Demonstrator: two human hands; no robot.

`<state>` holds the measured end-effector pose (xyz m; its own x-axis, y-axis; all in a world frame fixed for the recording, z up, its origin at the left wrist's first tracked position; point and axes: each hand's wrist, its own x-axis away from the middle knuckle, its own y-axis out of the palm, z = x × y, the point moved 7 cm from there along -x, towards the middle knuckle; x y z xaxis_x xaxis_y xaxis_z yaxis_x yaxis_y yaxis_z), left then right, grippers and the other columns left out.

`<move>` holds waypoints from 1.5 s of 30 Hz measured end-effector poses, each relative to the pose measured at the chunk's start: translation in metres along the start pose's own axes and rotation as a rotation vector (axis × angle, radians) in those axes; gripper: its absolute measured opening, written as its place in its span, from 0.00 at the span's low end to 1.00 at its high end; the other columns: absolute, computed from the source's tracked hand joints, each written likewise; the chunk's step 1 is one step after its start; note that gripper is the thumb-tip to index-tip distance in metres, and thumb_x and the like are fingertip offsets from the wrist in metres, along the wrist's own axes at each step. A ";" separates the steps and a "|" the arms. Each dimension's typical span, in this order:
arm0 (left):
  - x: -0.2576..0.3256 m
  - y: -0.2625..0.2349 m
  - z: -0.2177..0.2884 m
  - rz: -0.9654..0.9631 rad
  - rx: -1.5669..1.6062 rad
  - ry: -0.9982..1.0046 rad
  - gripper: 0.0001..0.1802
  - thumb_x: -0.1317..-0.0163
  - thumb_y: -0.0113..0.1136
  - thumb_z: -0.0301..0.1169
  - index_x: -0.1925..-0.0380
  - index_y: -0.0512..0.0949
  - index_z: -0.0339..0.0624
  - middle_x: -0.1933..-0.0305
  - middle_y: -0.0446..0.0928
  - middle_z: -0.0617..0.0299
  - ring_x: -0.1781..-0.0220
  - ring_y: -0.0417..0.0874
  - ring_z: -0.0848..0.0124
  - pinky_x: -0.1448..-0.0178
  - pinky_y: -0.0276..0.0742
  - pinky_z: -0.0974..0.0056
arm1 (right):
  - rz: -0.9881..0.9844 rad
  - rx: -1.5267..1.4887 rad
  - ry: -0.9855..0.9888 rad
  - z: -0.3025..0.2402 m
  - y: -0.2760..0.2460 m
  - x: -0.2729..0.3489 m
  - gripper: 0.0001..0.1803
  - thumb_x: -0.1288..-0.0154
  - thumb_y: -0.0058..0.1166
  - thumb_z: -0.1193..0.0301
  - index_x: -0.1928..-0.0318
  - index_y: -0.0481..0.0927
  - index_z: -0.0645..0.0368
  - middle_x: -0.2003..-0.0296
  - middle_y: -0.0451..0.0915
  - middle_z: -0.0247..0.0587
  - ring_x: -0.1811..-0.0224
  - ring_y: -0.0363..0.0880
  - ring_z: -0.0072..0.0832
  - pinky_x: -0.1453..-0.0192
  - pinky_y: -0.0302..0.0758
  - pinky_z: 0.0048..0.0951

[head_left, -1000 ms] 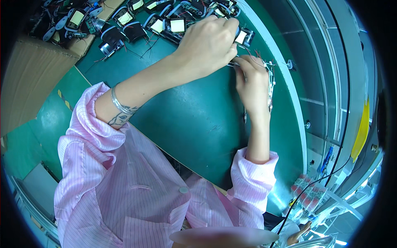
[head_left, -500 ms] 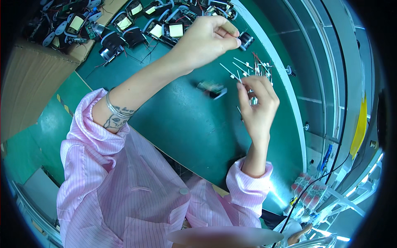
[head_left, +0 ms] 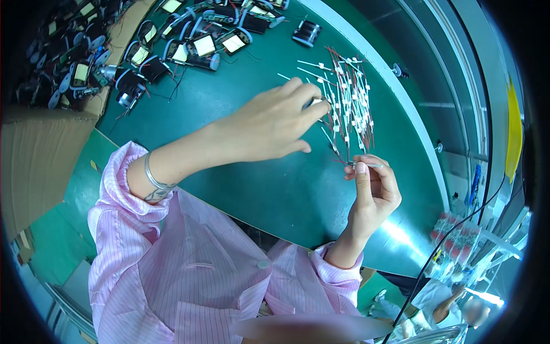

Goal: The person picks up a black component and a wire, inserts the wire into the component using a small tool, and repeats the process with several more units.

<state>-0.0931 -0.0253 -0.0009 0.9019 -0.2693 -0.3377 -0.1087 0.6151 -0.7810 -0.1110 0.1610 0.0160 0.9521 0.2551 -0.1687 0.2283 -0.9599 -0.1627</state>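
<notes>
On the green table [head_left: 229, 183], my right hand [head_left: 375, 192] pinches a thin wire lead [head_left: 375, 165] between thumb and fingers, at the near end of a bundle of leads [head_left: 352, 103] with red and white wires and small white connectors. My left hand [head_left: 269, 123] is held palm down over the table, left of the bundle. Its thumb stands apart from the other fingers. A small pale and dark thing [head_left: 315, 102] shows by its fingertips; whether the hand touches it I cannot tell. The table under that hand is hidden.
A black cylindrical part [head_left: 307, 33] stands near the far edge. Black housings with pale pads [head_left: 204, 46] and loose wires lie at the far left, beside a cardboard box [head_left: 48, 155] full of similar parts. Another person [head_left: 441, 309] is at the lower right.
My left hand has come away from the black cylindrical part, back toward me. My right hand has drawn back from among the leads. A blurred dark part on the table has gone out of sight.
</notes>
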 end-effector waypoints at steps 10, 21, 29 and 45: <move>-0.002 0.025 -0.016 0.038 0.012 -0.008 0.21 0.49 0.61 0.17 0.53 0.76 0.37 0.57 0.72 0.56 0.53 0.75 0.59 0.51 0.72 0.57 | 0.026 -0.337 0.116 0.021 0.007 0.007 0.05 0.35 0.53 0.83 0.59 0.78 0.69 0.61 0.80 0.49 0.68 0.82 0.30 0.66 0.81 0.26; 0.001 0.035 -0.004 -0.228 1.402 -0.223 0.27 0.47 0.49 0.19 0.44 0.73 0.32 0.40 0.72 0.50 0.42 0.75 0.60 0.34 0.67 0.58 | -0.305 -1.000 0.442 0.036 0.043 0.018 0.07 0.31 0.47 0.81 0.56 0.77 0.69 0.58 0.79 0.55 0.61 0.84 0.35 0.57 0.84 0.33; 0.008 0.056 -0.004 -0.229 1.873 -0.574 0.27 0.31 0.54 0.38 0.38 0.64 0.33 0.41 0.74 0.45 0.37 0.74 0.59 0.37 0.71 0.58 | -0.338 -1.011 0.465 0.048 0.053 0.022 0.08 0.31 0.48 0.81 0.55 0.77 0.71 0.56 0.80 0.57 0.56 0.83 0.39 0.51 0.84 0.36; 0.007 0.017 -0.005 -0.173 1.025 -0.388 0.07 0.40 0.62 0.28 0.71 0.82 0.35 0.64 0.79 0.59 0.68 0.78 0.74 0.65 0.74 0.69 | 0.026 -0.487 0.210 0.030 0.024 0.019 0.08 0.32 0.52 0.77 0.58 0.77 0.71 0.61 0.81 0.56 0.65 0.84 0.36 0.62 0.84 0.31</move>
<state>-0.0902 -0.0202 -0.0190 0.9608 -0.2704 0.0614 0.2666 0.9617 0.0635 -0.0931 0.1468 -0.0203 0.9676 0.2495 0.0402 0.2244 -0.9213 0.3175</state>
